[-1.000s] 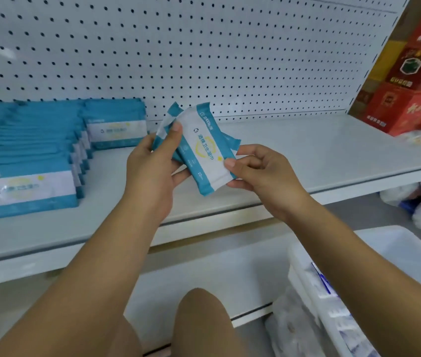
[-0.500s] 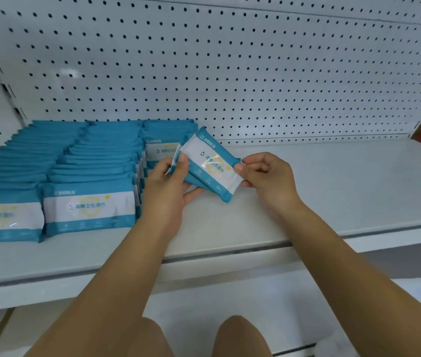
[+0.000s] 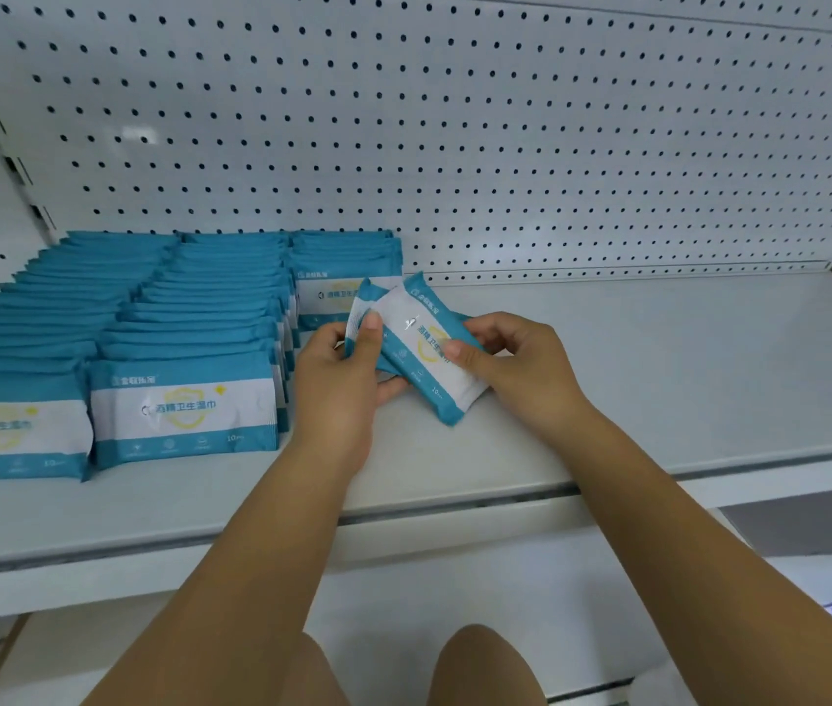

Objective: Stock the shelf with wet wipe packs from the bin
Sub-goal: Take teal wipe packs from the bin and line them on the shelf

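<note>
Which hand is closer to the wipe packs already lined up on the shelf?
Left. The left hand is right beside the lined-up packs, just to their right. The right hand is further right, beyond the held packs.

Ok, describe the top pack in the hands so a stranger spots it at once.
On the white metal shelf below the white pegboard wall, rows of teal-and-white plastic wet wipe packs fill the left. Right of them, the left hand and right hand hold a small bunch. The top pack is tilted, printed face showing, unlike the squared-up rows.
</note>
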Demonstrator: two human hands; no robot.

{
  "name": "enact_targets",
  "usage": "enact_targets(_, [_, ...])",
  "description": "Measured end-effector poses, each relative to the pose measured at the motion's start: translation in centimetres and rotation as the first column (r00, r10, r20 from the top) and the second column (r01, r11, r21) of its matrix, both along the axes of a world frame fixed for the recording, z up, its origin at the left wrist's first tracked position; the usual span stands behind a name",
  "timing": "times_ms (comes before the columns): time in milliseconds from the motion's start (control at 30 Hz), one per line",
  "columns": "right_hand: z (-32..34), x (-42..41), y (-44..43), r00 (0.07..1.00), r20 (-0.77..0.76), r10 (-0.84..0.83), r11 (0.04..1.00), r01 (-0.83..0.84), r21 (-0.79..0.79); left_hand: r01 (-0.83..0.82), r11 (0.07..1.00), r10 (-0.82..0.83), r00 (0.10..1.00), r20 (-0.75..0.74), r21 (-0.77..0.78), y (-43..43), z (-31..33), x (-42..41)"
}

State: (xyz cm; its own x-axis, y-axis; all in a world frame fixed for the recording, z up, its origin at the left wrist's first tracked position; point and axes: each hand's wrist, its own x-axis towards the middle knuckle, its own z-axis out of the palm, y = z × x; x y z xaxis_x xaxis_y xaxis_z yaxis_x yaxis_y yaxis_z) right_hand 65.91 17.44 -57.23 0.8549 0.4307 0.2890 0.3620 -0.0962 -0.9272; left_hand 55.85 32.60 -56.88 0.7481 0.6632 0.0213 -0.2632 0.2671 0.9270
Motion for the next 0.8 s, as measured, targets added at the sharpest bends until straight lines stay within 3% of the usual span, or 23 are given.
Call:
enact_targets(100, [0.4, 0.4, 0.1, 1.0, -0.012, 0.003, 1.0, -0.003, 0.006, -0.059, 0.998, 0.059, 0.998, 0.008, 0.003, -0.1, 0.0, -0.1])
enact_targets(267, [1.9, 3.2, 0.5, 0.984, -0.155, -0.092, 0.965, 0.126, 0.23, -0.151, 0.988, 0.152, 0.988, 0.03, -0.045, -0.5, 0.2, -0.2])
enact_targets(367, [3.0, 5.0, 1.2, 0.972, -0.188, -0.138, 0.934, 0.191, 0.302, -0.242, 0.967, 0.245, 0.969, -0.025, 0.077, -0.6, -0.3, 0.1])
enact_targets(467, [4.1, 6.1, 2.7, 0.982, -0.151, -0.112, 0.954, 0.149, 0.26, -0.309, 0.924, 0.335, 0.938, -0.088, 0.226, -0.6, -0.7, 0.3])
enact_targets(600, [4.8, 6.5, 5.4, 0.997, -0.083, 0.007, 0.992, 0.003, 0.122, -0.348, 0.892, 0.392, 0.913, -0.111, 0.288, -0.8, -0.8, 0.3])
enact_targets(800, [4.5, 6.8, 9.3, 0.993, -0.047, 0.105, 0.991, -0.1, 0.091, -0.5, 0.787, 0.569, 0.815, -0.111, 0.361, -1.2, 0.1, -0.1])
